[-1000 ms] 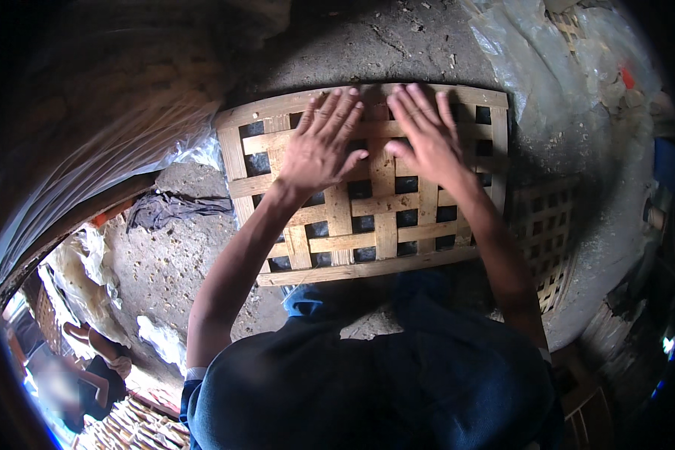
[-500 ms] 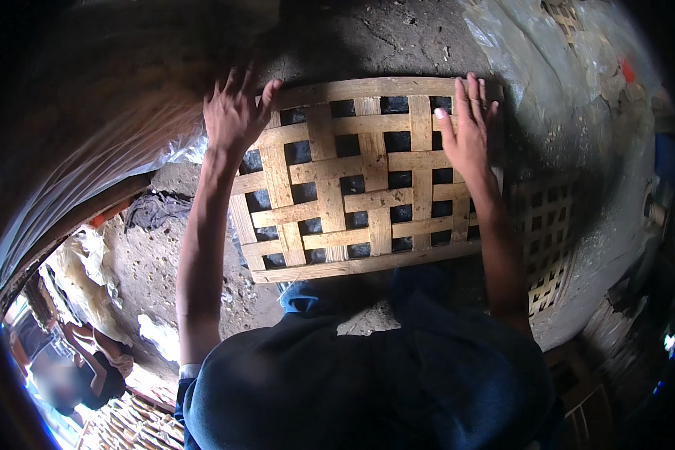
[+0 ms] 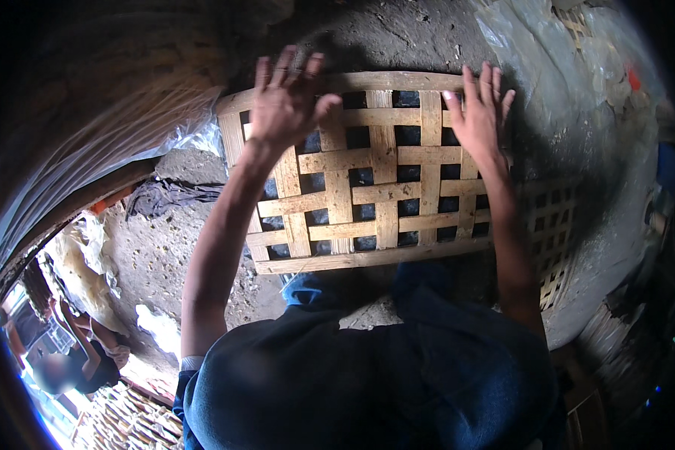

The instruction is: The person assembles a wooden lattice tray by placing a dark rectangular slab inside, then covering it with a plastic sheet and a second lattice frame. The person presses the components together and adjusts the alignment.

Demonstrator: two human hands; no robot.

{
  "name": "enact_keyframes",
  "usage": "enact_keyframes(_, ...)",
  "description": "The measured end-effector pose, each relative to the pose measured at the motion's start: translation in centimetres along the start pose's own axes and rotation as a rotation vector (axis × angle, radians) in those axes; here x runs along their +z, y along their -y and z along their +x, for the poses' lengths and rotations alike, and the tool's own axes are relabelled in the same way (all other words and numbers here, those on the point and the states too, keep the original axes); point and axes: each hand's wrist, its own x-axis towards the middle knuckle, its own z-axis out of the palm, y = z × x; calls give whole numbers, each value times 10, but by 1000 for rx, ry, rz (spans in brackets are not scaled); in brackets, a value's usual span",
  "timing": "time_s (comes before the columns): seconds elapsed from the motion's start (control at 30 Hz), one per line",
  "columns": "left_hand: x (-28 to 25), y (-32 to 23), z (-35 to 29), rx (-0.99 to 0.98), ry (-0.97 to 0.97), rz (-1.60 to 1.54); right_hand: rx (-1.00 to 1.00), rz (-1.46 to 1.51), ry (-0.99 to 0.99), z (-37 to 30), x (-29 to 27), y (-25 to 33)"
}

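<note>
In front of my legs is a woven bamboo panel (image 3: 364, 193), a flat lattice of broad pale strips with a plain border. Dark, slightly shiny material shows through its square gaps. Over its far left part I have my left hand (image 3: 286, 105), fingers spread and a little blurred; whether it touches the strips I cannot tell. At the far right corner my right hand (image 3: 481, 116) lies with its fingers apart, its thumb along the border. Neither hand grips anything.
Another lattice panel (image 3: 551, 232) lies to the right in shadow. Clear plastic sheeting (image 3: 532, 45) covers the far right, and more plastic (image 3: 157, 120) hangs at left. A dark cloth (image 3: 169, 199) lies on the dirt floor. Another person (image 3: 90, 360) is at lower left.
My left hand has moved right, from the panel's left edge to over its lattice, uncovering the far left corner. My right hand has shifted slightly right in view.
</note>
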Motion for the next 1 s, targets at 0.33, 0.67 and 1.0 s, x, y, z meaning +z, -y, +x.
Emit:
enact_keyframes(0.33, -1, -10, -72, -210, -266, -468, 83, 559, -125, -1, -17, 93)
enact_keyframes(0.67, 4, -68, -112, -11, -109, -534, 438, 470, 33, 7, -3, 132)
enact_keyframes(1.0, 6, -67, -115, 66, -21, -525, 451, 509, -18, 11, 1, 131)
